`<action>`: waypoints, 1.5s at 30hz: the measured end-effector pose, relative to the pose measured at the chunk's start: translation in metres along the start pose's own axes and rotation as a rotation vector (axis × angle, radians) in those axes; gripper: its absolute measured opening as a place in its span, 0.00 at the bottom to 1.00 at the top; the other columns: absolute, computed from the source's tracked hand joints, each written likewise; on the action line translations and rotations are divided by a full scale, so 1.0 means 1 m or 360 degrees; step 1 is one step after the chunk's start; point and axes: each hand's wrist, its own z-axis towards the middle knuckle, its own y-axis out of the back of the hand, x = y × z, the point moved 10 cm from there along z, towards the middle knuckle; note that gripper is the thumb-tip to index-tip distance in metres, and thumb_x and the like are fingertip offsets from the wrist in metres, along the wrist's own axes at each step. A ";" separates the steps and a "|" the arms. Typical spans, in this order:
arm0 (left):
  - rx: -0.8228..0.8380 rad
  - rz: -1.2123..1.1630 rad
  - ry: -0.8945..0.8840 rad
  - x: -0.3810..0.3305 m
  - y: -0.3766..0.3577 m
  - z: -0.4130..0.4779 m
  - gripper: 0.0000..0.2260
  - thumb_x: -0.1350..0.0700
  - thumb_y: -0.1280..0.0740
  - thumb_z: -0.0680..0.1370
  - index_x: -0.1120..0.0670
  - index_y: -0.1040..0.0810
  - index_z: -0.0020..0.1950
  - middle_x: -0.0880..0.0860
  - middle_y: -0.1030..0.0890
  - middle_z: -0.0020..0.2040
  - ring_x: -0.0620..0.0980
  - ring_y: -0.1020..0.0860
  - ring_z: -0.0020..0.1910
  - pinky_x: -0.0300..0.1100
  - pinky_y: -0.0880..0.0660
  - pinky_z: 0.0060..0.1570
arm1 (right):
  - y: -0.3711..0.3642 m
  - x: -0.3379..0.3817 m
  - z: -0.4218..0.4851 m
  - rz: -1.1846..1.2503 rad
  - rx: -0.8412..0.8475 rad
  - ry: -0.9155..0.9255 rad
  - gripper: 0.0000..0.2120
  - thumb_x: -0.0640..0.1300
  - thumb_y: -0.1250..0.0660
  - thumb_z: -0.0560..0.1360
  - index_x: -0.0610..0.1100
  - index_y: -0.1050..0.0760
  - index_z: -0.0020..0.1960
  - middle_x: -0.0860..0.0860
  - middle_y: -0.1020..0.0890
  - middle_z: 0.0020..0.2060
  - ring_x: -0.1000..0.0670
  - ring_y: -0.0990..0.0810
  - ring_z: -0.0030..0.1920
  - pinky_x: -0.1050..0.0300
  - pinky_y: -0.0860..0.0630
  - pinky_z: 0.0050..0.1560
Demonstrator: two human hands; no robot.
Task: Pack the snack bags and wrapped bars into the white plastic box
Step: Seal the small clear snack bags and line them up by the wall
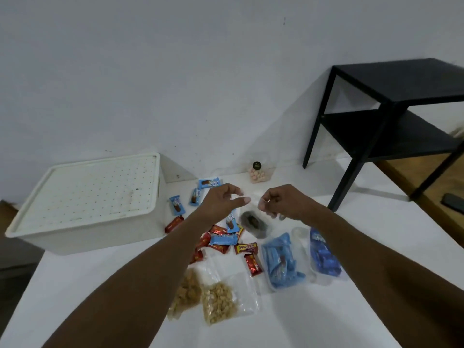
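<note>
White tabletop (326, 310) against a plain wall, with the white plastic box with a dotted lid (85, 197) sitting on it, lid shut, so nothing looked packed yet. Just right of the box lay loose blue wrapped bars (177, 204) and red wrapped bars (174, 224). Further right of the box and nearer the person were two clear bags of pale nuts (218, 302), a clear bag of light blue packets (281, 259) and a dark blue snack bag (324, 257). A small bag of pink round sweets (258, 173) stood right of the box by the wall, and a black two-shelf side table (391, 109) was well right of the box. Both hands hovered over the pile. The right hand (281, 204) pinched the top edge of a clear plastic bag (253, 223) with a dark lump inside, fingers curled. The left hand (221, 202) was half curled, thumb and forefinger reaching at the same edge; contact could not be told. The step in hand was likely closing or lifting this bag. To do it well, both hands should hold the mouth level so the lump stays in. The lid would have to come off before loading, and flat bags are best laid in first, with the loose bars filling gaps.
</note>
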 end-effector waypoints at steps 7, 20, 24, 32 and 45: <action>-0.0005 -0.0317 -0.0018 -0.038 0.006 -0.004 0.07 0.57 0.28 0.76 0.60 0.21 0.46 0.57 0.15 0.41 0.50 0.15 0.43 0.44 0.25 0.43 | 0.036 0.008 0.000 0.0359 -0.0133 0.0025 0.12 0.48 0.25 0.72 0.40 0.17 0.48 0.47 0.17 0.37 0.52 0.21 0.38 0.56 0.28 0.42; -0.0042 -0.0512 0.0023 -0.021 -0.003 -0.010 0.07 0.58 0.34 0.80 0.62 0.23 0.48 0.60 0.20 0.39 0.53 0.15 0.43 0.45 0.20 0.46 | 0.018 0.000 -0.004 0.0739 -0.0389 0.0053 0.08 0.46 0.29 0.75 0.41 0.18 0.46 0.46 0.16 0.39 0.51 0.19 0.42 0.53 0.29 0.47; -0.0136 -0.0558 -0.0027 -0.028 0.001 -0.009 0.10 0.58 0.34 0.80 0.61 0.25 0.42 0.61 0.22 0.38 0.55 0.14 0.44 0.42 0.19 0.45 | 0.007 -0.009 -0.005 0.1103 -0.0512 0.0002 0.10 0.48 0.31 0.76 0.42 0.18 0.47 0.46 0.15 0.40 0.49 0.18 0.46 0.50 0.28 0.51; -0.0233 -0.1071 0.0178 -0.008 0.008 -0.015 0.07 0.58 0.29 0.76 0.61 0.20 0.48 0.57 0.15 0.42 0.55 0.15 0.48 0.45 0.19 0.49 | 0.010 0.005 -0.008 0.1129 -0.0655 0.0032 0.07 0.46 0.31 0.77 0.42 0.18 0.47 0.42 0.14 0.43 0.55 0.16 0.42 0.51 0.28 0.50; -0.0075 -0.0683 0.0019 -0.036 0.016 -0.011 0.09 0.57 0.29 0.76 0.64 0.20 0.49 0.60 0.16 0.42 0.54 0.17 0.43 0.44 0.20 0.47 | 0.010 0.047 -0.001 0.0681 -0.0586 0.0223 0.08 0.47 0.28 0.75 0.42 0.17 0.46 0.44 0.14 0.40 0.50 0.18 0.42 0.57 0.26 0.46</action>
